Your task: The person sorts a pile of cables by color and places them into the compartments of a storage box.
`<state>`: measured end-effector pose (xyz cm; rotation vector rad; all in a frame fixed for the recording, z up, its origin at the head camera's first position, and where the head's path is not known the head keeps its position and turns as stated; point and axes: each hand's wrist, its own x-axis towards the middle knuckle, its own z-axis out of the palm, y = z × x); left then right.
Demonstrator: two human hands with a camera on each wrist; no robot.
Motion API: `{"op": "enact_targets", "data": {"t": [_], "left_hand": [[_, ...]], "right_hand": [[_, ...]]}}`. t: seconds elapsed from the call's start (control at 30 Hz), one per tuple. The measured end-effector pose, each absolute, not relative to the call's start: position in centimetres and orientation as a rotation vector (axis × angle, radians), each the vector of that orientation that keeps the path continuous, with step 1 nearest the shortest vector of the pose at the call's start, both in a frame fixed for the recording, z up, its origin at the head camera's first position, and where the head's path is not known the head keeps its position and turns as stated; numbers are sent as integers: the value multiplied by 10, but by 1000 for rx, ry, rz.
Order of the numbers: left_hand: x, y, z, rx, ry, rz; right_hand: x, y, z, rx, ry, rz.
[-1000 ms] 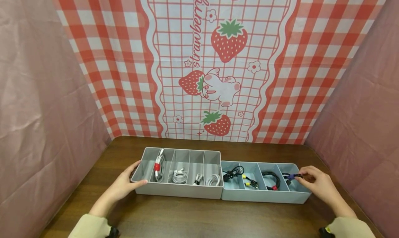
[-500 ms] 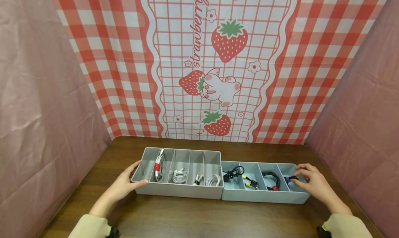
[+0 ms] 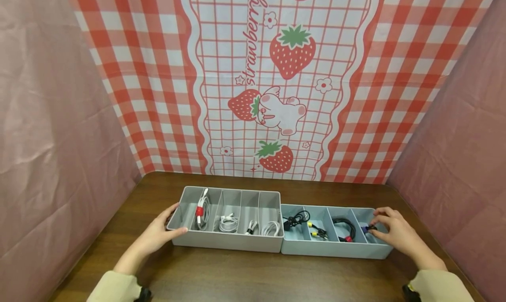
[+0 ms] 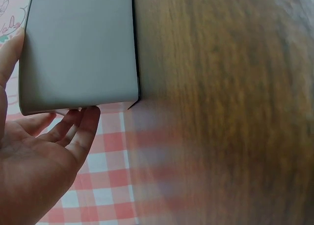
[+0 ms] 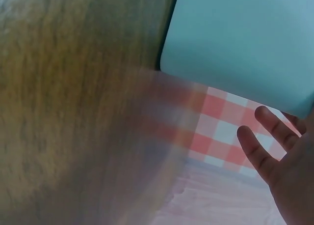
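A grey divided storage box (image 3: 237, 241) stands on the table, with my left hand (image 3: 156, 236) gripping its left end. In the left wrist view that thumb lies along the rim and the fingertips (image 4: 91, 112) touch the end wall. Right up against it is a pale blue divided box (image 3: 336, 249). Over its rightmost compartment, my right hand (image 3: 399, 236) pinches a dark cable with a purple tie (image 3: 368, 228) between thumb and forefinger. The right wrist view hides that pinch behind the box wall; other fingers (image 5: 252, 149) spread outside it.
Coiled white cables, one with a red tie (image 3: 202, 210), sit in the grey box's compartments. Black cables (image 3: 296, 220) fill the blue one's other compartments. A strawberry-print checked cloth (image 3: 158, 73) hangs behind the wooden table (image 3: 253, 271), pink cloth (image 3: 59, 117) at both sides.
My right hand has moved slightly left and lowered the purple-tied cable from the box's right rim into the rightmost compartment. The left hand stays on the grey box.
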<state>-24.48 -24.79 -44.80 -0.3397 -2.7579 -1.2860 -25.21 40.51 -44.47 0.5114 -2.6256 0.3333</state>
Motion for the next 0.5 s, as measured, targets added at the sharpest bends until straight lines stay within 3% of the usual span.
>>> {"op": "enact_targets", "data": {"t": [0.5], "left_hand": [[-244,-250,-445,-323,-2772,-1293]], "right_hand": [[-252,409,-436,576,-2613,287]]}}
